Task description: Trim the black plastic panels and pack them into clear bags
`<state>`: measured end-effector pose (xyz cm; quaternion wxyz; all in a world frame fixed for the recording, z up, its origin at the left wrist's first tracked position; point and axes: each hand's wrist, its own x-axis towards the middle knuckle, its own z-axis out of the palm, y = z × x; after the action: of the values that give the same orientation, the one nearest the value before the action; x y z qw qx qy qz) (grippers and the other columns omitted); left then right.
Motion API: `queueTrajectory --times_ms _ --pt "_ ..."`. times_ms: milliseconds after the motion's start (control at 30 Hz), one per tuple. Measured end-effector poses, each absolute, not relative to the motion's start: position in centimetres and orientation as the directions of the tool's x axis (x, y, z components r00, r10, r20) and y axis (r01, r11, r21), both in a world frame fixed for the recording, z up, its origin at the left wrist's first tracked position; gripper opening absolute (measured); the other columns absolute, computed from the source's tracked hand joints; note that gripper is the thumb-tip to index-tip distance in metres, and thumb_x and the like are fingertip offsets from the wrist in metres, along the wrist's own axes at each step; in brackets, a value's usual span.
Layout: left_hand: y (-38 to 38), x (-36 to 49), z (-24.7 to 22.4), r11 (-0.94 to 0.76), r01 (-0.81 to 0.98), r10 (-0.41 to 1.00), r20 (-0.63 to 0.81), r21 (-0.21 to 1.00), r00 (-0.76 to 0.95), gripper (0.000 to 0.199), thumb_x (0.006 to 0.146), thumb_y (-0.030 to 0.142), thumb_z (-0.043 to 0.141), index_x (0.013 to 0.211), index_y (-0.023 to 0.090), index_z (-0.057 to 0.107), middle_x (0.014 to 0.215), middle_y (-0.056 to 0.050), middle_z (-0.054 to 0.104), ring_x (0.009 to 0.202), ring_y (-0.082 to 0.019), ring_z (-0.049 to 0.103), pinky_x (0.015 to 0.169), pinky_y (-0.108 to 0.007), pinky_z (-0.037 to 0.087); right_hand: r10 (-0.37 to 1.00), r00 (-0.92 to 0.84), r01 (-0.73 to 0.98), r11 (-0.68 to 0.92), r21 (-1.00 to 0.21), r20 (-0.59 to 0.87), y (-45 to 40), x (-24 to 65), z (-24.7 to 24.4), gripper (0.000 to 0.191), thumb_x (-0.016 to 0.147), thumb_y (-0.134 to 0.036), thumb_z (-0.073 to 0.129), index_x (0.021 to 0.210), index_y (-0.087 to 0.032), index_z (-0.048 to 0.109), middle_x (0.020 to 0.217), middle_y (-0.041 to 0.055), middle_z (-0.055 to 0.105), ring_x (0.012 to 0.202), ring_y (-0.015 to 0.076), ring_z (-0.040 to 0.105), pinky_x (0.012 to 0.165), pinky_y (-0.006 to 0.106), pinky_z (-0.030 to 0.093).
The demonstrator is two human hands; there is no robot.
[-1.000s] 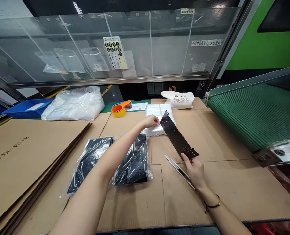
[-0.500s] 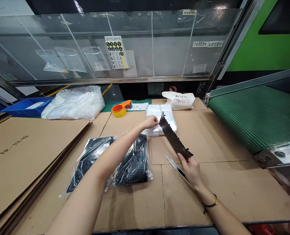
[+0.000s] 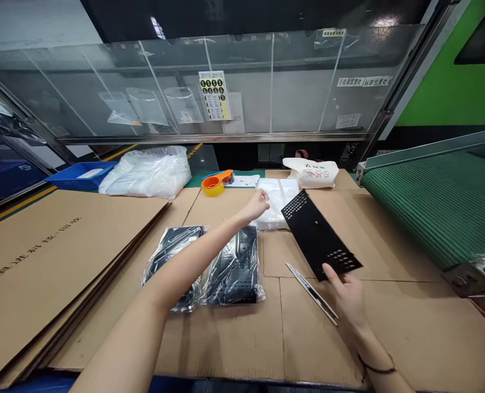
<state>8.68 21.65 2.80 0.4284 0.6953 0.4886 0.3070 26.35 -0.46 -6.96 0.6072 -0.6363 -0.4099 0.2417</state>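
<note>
My right hand [image 3: 346, 295] grips the lower end of a black perforated panel [image 3: 318, 232], its flat face turned toward me. Just left of the panel's upper end is my left hand [image 3: 258, 204], its fingers pinched at the near edge of a stack of clear plastic bags [image 3: 281, 191]; whatever they hold is too small to make out. Two black parts in clear wrap [image 3: 236, 267] lie on the cardboard, partly behind my left forearm. A knife-like silver tool [image 3: 311, 292] rests beside my right hand.
Cardboard sheets [image 3: 70, 262] are stacked at the left. Behind are a blue tray [image 3: 81, 174], a large plastic bundle [image 3: 148, 172], an orange tape dispenser [image 3: 215, 184] and a white printed pouch [image 3: 313, 173]. A green conveyor [image 3: 430, 196] borders the right.
The black panel has turned from edge-on to show its broad face, and my right hand has shifted right with it. My left hand has parted from the panel's upper end. The view has also shifted.
</note>
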Motion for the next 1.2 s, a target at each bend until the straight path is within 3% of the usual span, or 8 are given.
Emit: queueTrajectory --times_ms 133,267,367,467,667,900,1067,1200 --pt "20.1 7.8 1.8 -0.268 0.469 0.889 0.029 0.841 0.457 0.011 0.077 0.020 0.064 0.071 0.015 0.056 0.060 0.004 0.050 0.054 -0.010 0.042 0.056 -0.023 0.031 0.824 0.567 -0.064 0.069 -0.996 0.021 -3.7 26.1 -7.7 0.047 0.070 -0.057 0.073 0.090 -0.014 0.074 0.092 0.0103 0.073 0.092 0.0290 0.068 0.082 0.038 0.054" --pt "19.7 8.3 1.2 -0.358 0.504 0.820 0.006 0.786 0.572 0.030 0.084 0.038 0.054 0.071 0.014 0.067 0.051 0.003 0.047 0.051 -0.012 0.043 0.055 -0.024 0.031 0.844 0.505 -0.221 -0.077 -0.972 -0.182 -5.9 24.7 -8.0 0.039 0.061 -0.045 0.084 0.085 -0.015 0.076 0.093 0.0095 0.074 0.098 0.0299 0.066 0.091 0.037 0.051" --pt "19.5 8.6 1.4 -0.424 0.510 0.781 0.017 0.748 0.624 0.044 0.092 0.043 0.041 0.086 0.013 0.071 0.051 0.001 0.051 0.053 -0.014 0.047 0.056 -0.024 0.034 0.872 0.348 -0.496 -0.140 -0.857 -0.344 -5.7 23.6 -6.8 0.041 0.057 -0.046 0.086 0.082 -0.016 0.075 0.090 0.0096 0.074 0.090 0.0285 0.069 0.084 0.037 0.055" --pt "19.0 8.4 1.9 -0.516 0.509 0.730 0.042 0.689 0.682 0.042 0.093 0.041 0.041 0.088 0.014 0.073 0.071 -0.004 0.067 0.067 -0.017 0.057 0.063 -0.025 0.038 0.880 0.229 -0.662 -0.172 -0.729 -0.416 -4.9 23.5 -5.5 0.041 0.055 -0.042 0.088 0.082 -0.015 0.074 0.089 0.0101 0.075 0.084 0.0259 0.070 0.078 0.036 0.057" --pt "18.0 7.3 2.9 -0.655 0.564 0.688 0.088 0.503 0.721 0.038 0.097 0.037 0.039 0.107 0.020 0.071 0.099 -0.006 0.073 0.087 -0.020 0.064 0.073 -0.025 0.042 0.829 0.273 -0.765 -0.120 -0.632 -0.488 -3.8 24.4 -5.0 0.034 0.050 -0.030 0.091 0.076 -0.018 0.074 0.084 0.0037 0.075 0.075 0.0168 0.070 0.070 0.023 0.058" --pt "15.0 8.4 2.4 -0.754 0.646 0.656 0.187 0.121 0.731 0.035 0.095 0.030 0.042 0.116 0.014 0.066 0.073 -0.015 0.070 0.068 -0.026 0.066 0.060 -0.032 0.044 0.731 0.416 -0.795 0.004 -0.606 -0.541 -4.5 20.2 -4.3 0.041 0.046 -0.029 0.093 0.081 -0.019 0.074 0.088 0.0020 0.075 0.070 0.0117 0.067 0.058 0.014 0.054" --pt "11.0 9.4 2.0 -0.829 0.555 0.526 0.242 -0.066 0.815 0.044 0.088 0.011 0.041 0.130 0.007 0.053 0.063 -0.010 0.067 0.054 -0.021 0.064 0.045 -0.025 0.040 0.739 0.285 -0.785 -0.185 -0.591 -0.611 -5.3 18.8 -3.2 0.042 0.034 -0.030 0.095 0.066 -0.016 0.072 0.074 0.0026 0.072 0.060 0.0111 0.063 0.047 0.014 0.050" --pt "10.0 8.8 2.7 -0.813 0.564 0.509 0.292 -0.145 0.810 0.044 0.083 0.006 0.043 0.126 0.002 0.054 0.058 -0.008 0.064 0.051 -0.022 0.064 0.039 -0.024 0.035 0.765 0.180 -0.691 -0.350 -0.633 -0.619 -6.9 21.6 -3.3 0.041 0.034 -0.035 0.095 0.051 -0.014 0.065 0.057 0.0024 0.064 0.051 0.0109 0.057 0.047 0.018 0.049"
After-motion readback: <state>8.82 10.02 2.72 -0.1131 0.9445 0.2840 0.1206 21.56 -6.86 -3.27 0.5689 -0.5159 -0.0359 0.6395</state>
